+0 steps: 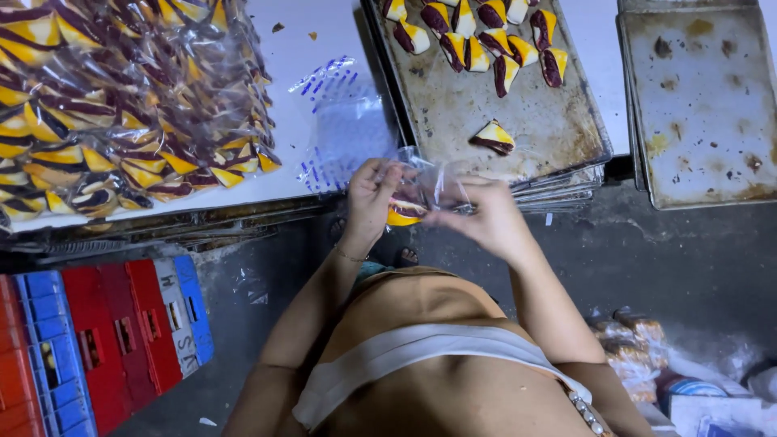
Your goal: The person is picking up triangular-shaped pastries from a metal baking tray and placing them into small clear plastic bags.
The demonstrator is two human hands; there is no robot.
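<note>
Both hands at chest height, over the table edge. Your left hand [371, 194] and right hand [486, 217] each have their fingers pinched on a clear bag [425, 188], with a yellow-and-brown pastry [402, 212] at its lower left.

Risks, as I judge them: the thin film could slip from your pinch and drop the pastry to the dark floor [647, 259] below; a hard squeeze could crush it.

Packaging: flat clear bags with blue print [336, 121] lie on the white table, beside the tray [486, 113]. Filled bags [121, 105] are heaped at the far left. Red and blue crates [97, 340] stand below. One loose pastry [492, 137] sits near the tray's front.
</note>
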